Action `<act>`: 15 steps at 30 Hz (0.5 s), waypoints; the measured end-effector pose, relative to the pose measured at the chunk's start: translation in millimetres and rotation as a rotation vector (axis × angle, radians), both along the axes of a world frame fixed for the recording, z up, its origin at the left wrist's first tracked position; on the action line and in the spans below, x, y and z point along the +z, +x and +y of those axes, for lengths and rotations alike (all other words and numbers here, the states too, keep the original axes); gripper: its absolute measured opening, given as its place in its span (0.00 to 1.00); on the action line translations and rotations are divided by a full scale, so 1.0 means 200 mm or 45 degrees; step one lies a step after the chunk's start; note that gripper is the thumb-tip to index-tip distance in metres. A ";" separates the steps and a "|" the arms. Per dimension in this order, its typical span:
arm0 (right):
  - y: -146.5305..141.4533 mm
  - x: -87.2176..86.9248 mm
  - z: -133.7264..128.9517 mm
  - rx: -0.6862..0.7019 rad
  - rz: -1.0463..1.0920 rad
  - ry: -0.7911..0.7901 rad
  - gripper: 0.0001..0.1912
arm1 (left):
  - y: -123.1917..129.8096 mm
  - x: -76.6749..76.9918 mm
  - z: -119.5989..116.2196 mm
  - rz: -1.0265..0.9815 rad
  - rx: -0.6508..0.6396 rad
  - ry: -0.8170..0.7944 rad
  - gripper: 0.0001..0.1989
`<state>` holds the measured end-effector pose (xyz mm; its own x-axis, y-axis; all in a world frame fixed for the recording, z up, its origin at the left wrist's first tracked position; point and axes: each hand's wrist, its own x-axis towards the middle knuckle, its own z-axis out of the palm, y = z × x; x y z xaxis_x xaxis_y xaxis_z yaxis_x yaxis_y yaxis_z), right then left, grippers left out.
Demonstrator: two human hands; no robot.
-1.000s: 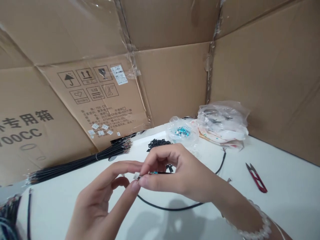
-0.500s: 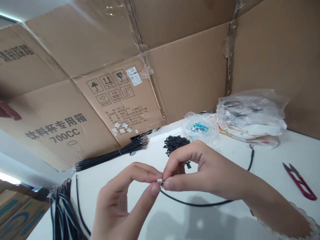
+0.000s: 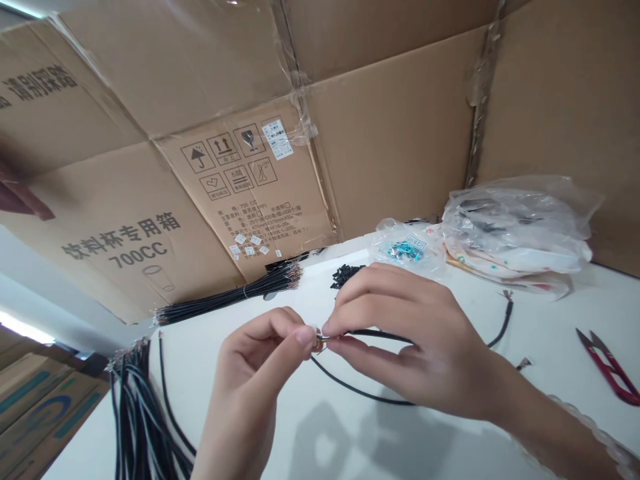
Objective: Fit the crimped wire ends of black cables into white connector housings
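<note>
A small white connector (image 3: 314, 330) is pinched between the thumb and finger of my left hand (image 3: 255, 373). Thin coloured wires (image 3: 321, 343) run from the connector toward the end of a black cable (image 3: 383, 335). My right hand (image 3: 410, 320) grips that cable close to its wires, thumb below and fingers above. Both sets of fingertips nearly touch, so how far the wires sit in the connector is hidden. Below the hands, a black cable length (image 3: 360, 393) curves over the white table (image 3: 280, 440). Frayed wire ends (image 3: 508, 295) show beyond my right hand.
Black cable bundles lie at the back left (image 3: 235, 293) and hang at the front left (image 3: 135, 407). Behind my right hand sit a pile of small black pieces (image 3: 345, 275) and a bag of teal pieces (image 3: 406, 249). Red snips (image 3: 607, 367) lie right; cardboard (image 3: 390, 133) walls the back.
My right hand has turned flatter, and the black cable now shows between its fingers. Both hands sit slightly higher in view. A second frayed end now shows by my right wrist.
</note>
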<state>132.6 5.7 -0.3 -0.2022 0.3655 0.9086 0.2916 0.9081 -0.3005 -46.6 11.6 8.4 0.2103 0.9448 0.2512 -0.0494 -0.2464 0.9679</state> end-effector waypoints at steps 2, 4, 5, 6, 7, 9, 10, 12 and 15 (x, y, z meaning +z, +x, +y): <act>-0.01 -0.01 0.00 -0.064 -0.045 0.088 0.06 | 0.01 0.01 -0.01 -0.059 -0.038 -0.083 0.15; -0.01 0.00 0.00 -0.083 -0.075 0.109 0.07 | 0.01 0.02 -0.01 -0.105 -0.059 -0.139 0.16; -0.01 0.00 -0.01 -0.072 -0.084 0.100 0.07 | 0.02 0.02 -0.02 -0.114 -0.065 -0.162 0.16; -0.01 0.00 -0.01 -0.057 -0.084 0.077 0.06 | 0.02 0.02 -0.02 -0.120 -0.067 -0.181 0.16; -0.02 0.01 -0.01 -0.042 -0.069 0.047 0.06 | 0.02 0.02 -0.03 -0.123 -0.067 -0.196 0.15; -0.02 0.01 -0.02 -0.014 -0.009 -0.032 0.04 | 0.02 0.02 -0.03 -0.124 -0.070 -0.206 0.15; -0.03 0.01 -0.02 -0.002 0.029 -0.067 0.03 | 0.02 0.02 -0.03 -0.126 -0.070 -0.200 0.15; -0.03 0.00 -0.02 0.016 0.076 -0.125 0.04 | 0.01 0.02 -0.03 -0.121 -0.085 -0.174 0.15; -0.04 -0.01 -0.02 0.000 0.110 -0.103 0.04 | 0.01 0.02 -0.03 -0.120 -0.073 -0.157 0.14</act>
<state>124.5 1.2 -1.4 -0.1242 0.4381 0.8903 0.2613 0.8800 -0.3966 -44.6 5.4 12.6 0.2457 0.9568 0.1555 -0.1518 -0.1205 0.9810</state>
